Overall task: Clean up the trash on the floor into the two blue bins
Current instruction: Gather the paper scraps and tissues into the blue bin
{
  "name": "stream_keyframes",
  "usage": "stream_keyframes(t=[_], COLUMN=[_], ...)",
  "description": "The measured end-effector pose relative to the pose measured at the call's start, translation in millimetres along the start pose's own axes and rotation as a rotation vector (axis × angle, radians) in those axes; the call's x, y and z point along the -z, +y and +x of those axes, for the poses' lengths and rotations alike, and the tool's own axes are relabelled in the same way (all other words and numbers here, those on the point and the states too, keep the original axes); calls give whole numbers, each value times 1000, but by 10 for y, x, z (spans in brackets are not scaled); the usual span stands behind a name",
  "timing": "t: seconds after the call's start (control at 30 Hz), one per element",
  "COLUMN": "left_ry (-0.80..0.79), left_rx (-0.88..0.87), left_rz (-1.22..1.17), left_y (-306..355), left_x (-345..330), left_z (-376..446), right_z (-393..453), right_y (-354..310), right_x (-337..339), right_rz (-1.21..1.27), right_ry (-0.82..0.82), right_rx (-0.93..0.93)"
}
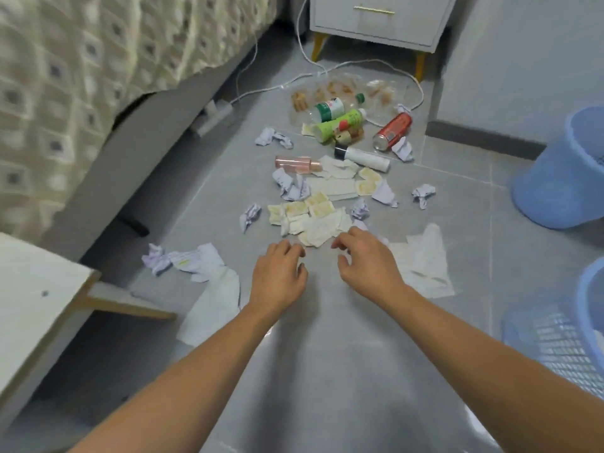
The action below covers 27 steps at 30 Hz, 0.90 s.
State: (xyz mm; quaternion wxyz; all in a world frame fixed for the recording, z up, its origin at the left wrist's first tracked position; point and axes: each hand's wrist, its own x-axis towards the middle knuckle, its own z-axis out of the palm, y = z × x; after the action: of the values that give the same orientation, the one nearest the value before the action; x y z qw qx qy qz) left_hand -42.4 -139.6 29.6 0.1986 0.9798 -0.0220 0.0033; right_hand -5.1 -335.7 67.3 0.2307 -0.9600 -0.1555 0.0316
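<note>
Trash lies scattered on the grey tile floor. Stained white tissues form a pile in the middle, with crumpled paper balls around it. Farther back lie a pink bottle, a white tube, a green bottle, a clear bottle and a red can. My left hand and my right hand hover side by side just before the tissue pile, fingers loosely curled, holding nothing. One blue bin stands at the right, another blue bin at the lower right edge.
A bed with a patterned cover runs along the left. A grey nightstand stands at the back, with a white cable looping on the floor. A pale wooden table is at lower left. A blue mesh basket lies by the near bin.
</note>
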Motion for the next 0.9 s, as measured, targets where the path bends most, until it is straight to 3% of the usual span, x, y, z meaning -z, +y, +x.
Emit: stream_keyframes(t=[0.2,0.3,0.47,0.63,0.9], left_ry=[-60,-106,-51,-58,24], left_rx=[359,459,384,324,93], left_rz=[131,137,148,22,-20], left_y=[-1014,-1286,-1431,-1321,-515], left_x=[-36,-129,-284,-319,12], left_z=[-617,-840,-954,-987,-362], right_z=[227,257,259,202,141], right_y=[-590,-759,-796,-722,-308], right_x=[-989,-1350,-1638,-1631,-829], right_rz=[-63,-123,-250,-163,33], right_ry=[-343,-411,-342,-318,-61], right_rx=[119,165,268,244,83])
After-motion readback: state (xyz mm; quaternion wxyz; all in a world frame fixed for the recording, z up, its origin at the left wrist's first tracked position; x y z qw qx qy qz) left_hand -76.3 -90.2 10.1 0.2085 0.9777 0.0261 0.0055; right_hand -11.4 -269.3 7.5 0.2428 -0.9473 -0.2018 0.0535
